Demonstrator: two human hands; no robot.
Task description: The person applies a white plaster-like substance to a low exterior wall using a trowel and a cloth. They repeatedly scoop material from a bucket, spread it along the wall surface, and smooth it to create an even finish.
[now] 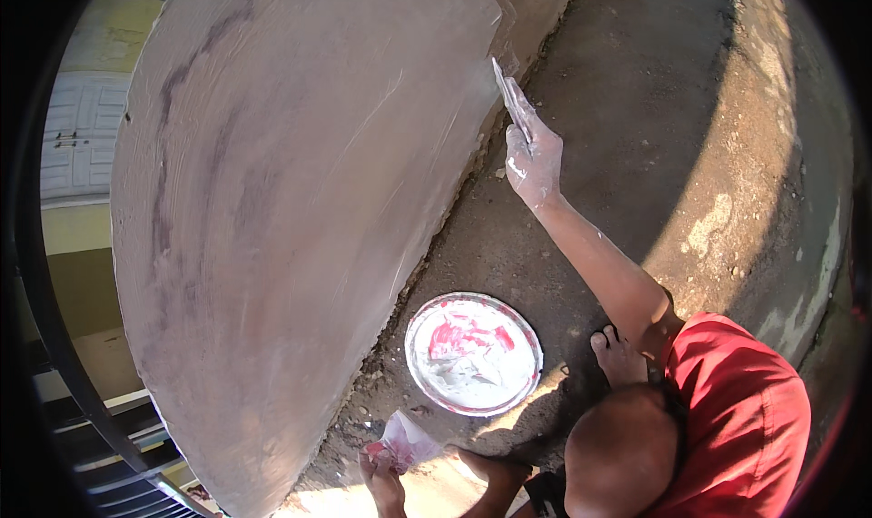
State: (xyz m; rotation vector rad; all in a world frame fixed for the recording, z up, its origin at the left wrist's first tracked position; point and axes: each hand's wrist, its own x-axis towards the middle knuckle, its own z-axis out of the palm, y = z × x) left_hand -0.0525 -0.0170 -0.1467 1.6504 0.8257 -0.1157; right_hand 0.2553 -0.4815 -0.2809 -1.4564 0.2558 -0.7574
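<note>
My right hand (534, 162), coated in white smears, reaches out on a stretched arm to the low wall's edge. It is closed on a flat putty scraper (518, 107), whose tip is at the wall surface. Near the lower edge, my left hand (385, 483) grips a thin pale flat piece (409, 440) with red on it, perhaps another scraper blade. Between the hands, a round tray (414, 373) on the ground holds white paste streaked with red. The large wall (300, 200) has a smoothed grey-beige coat with darker streaks and trowel marks.
Rough dirt ground (627, 127) runs along the wall's foot, with a sunlit strip at right. My bare knee (625, 450) and bare foot (621, 358) are close to the tray. A dark railing (91, 409) and a pale panelled door (86, 136) stand at left beyond the wall.
</note>
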